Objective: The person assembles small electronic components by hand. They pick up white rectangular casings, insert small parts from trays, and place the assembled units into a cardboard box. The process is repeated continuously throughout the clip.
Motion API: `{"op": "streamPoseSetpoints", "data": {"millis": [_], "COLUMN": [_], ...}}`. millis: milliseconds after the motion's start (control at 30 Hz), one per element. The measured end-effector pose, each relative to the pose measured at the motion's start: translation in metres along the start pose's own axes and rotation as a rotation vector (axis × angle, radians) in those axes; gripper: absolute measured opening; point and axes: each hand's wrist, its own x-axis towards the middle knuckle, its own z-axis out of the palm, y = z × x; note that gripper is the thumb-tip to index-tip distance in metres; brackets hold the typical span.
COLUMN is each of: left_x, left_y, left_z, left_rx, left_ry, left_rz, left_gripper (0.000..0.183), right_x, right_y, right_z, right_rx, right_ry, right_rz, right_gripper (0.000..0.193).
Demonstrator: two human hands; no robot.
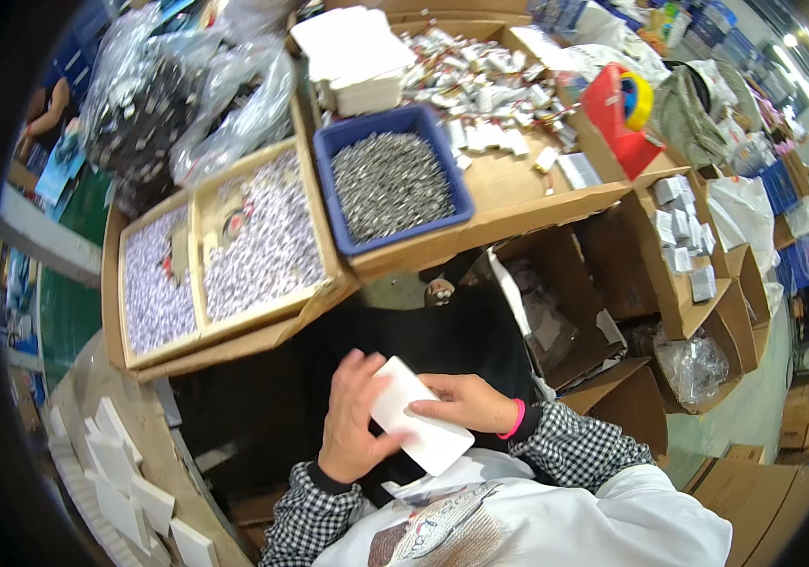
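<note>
A flat white rectangular box [420, 416] is held tilted in front of my body. My right hand [468, 403] is closed on its right side, with the thumb lying across the upper face and the other fingers mostly behind it. At the box's left edge is my left hand [352, 416]; its thumb reaches over the box and its fingers are smeared by motion, so its grip is unclear. Beyond my hands stands a blue bin [461, 189] full of small dark metal pieces. To its left, a divided wooden tray [198, 260] holds many tiny pale purple-white pieces.
A cardboard tray [508, 180] holds loose small white parts and a stack of white sheets [357, 57]. White flat boxes [121, 482] lie at lower left. Open cartons [555, 321] stand at right, near small grey-white boxes [683, 227]. Yellow tape [640, 102] hangs beside a red piece [612, 128].
</note>
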Motion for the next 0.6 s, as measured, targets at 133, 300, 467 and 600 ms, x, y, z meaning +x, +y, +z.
{"op": "streamPoseSetpoints", "data": {"millis": [133, 300, 467, 600], "left_x": [0.02, 0.029, 0.025, 0.015], "left_y": [0.013, 0.026, 0.022, 0.011], "left_z": [0.002, 0.018, 0.025, 0.028], "left_rx": [0.19, 0.165, 0.016, -0.173], "left_ry": [-0.426, -0.385, -0.32, -0.267], "left_rz": [0.208, 0.207, 0.113, -0.093], "left_gripper": [0.094, 0.091, 0.092, 0.091], "right_x": [0.006, 0.008, -0.02, -0.043], "right_y": [-0.013, -0.032, -0.081, -0.138], "right_z": [-0.033, -0.054, -0.103, -0.175], "right_rx": [-0.209, -0.301, -0.385, -0.453], "right_ry": [-0.219, -0.307, -0.35, 0.178], "right_rz": [0.016, 0.055, -0.076, -0.278], "right_gripper": [0.046, 0.046, 0.039, 0.025]}}
